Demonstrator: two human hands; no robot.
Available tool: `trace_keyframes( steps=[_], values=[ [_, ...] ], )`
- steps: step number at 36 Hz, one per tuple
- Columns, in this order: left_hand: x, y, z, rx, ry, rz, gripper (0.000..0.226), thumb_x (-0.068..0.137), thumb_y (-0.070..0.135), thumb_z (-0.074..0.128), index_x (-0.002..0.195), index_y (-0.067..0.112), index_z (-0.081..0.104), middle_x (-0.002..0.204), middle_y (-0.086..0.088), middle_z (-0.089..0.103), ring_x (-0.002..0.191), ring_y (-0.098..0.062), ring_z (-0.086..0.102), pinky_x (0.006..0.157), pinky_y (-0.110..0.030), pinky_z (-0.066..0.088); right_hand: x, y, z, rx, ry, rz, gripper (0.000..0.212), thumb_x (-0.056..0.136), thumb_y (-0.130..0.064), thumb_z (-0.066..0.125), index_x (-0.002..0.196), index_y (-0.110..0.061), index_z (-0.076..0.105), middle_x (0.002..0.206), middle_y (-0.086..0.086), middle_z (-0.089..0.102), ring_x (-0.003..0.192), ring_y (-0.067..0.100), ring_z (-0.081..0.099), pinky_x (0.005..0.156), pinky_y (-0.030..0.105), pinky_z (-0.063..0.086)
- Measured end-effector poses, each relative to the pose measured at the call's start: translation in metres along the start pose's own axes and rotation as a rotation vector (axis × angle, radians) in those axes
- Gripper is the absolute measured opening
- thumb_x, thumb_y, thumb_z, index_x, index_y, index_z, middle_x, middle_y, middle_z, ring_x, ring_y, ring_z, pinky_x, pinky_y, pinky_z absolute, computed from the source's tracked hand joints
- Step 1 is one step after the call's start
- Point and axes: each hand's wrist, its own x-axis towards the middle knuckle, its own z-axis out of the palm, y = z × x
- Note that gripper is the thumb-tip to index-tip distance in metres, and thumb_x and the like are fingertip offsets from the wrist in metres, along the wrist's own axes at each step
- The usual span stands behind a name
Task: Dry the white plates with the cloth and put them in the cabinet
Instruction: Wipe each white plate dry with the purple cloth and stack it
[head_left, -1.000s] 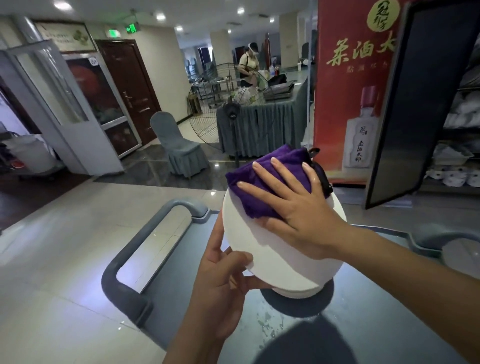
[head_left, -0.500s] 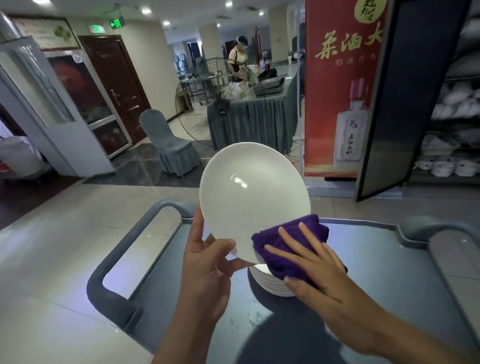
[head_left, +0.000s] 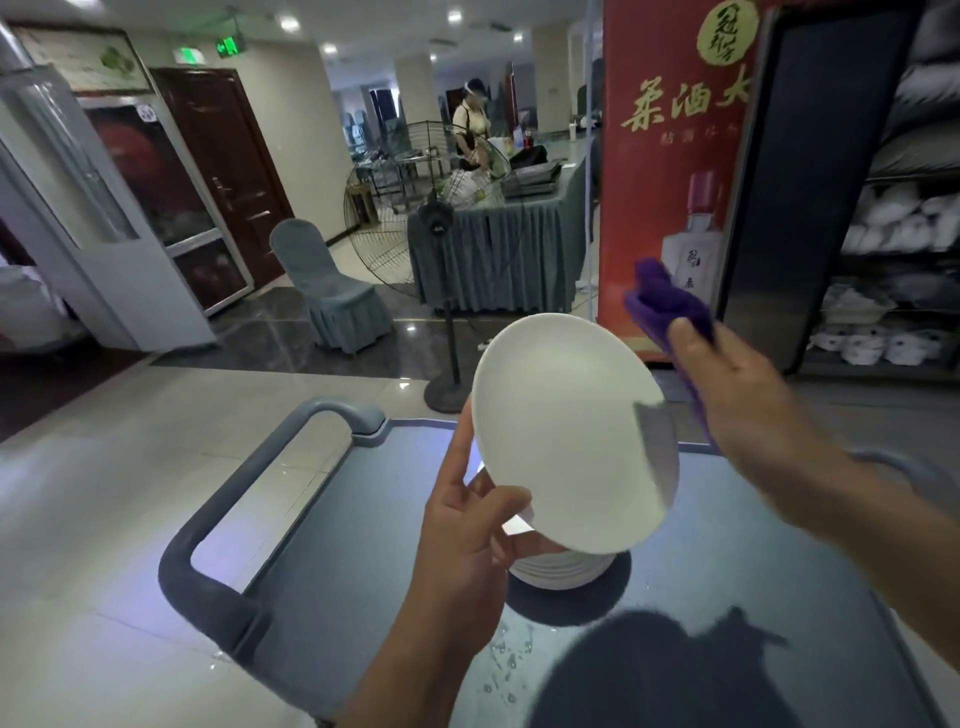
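My left hand grips the lower left rim of a white plate, tilted up above the cart. Just past the plate's right edge, my right hand holds the purple cloth, apart from the plate's face. Under the held plate a stack of white plates stands on the grey cart top. At the right the cabinet stands with its dark door swung open, its shelves full of white crockery.
The cart's grey handle loops at the left; water drops lie on its top. A standing fan, a covered chair and a skirted table stand beyond, a person behind it. A red poster stands beside the cabinet door.
My right hand has lifted the cloth off the plate's lower edge and swung it up to the right. The plate has tipped flatter in my left hand.
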Motion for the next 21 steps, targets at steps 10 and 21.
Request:
trace_keyframes(
  steps=[10, 21],
  values=[
    [-0.009, 0.011, -0.008, -0.055, -0.051, 0.001, 0.075, 0.088, -0.011, 0.047, 0.144, 0.039, 0.055, 0.114, -0.017, 0.071, 0.093, -0.028, 0.067, 0.073, -0.054, 0.061, -0.027, 0.03, 0.073, -0.557, -0.418, -0.313, 0.052, 0.084, -0.076, 0.017, 0.136, -0.077, 0.016, 0.161, -0.034, -0.005, 0.147, -0.007, -0.021, 0.118, 0.043, -0.021],
    [-0.015, -0.001, -0.021, -0.205, 0.147, -0.124, 0.066, 0.087, -0.004, 0.058, 0.138, 0.038, 0.061, 0.115, -0.012, 0.074, 0.084, -0.025, 0.073, 0.061, -0.039, 0.06, -0.054, 0.051, 0.049, -0.659, -0.711, -0.263, 0.048, 0.091, -0.074, 0.015, 0.137, -0.079, 0.003, 0.154, -0.045, -0.007, 0.142, -0.014, -0.023, 0.122, 0.043, -0.015]
  ],
)
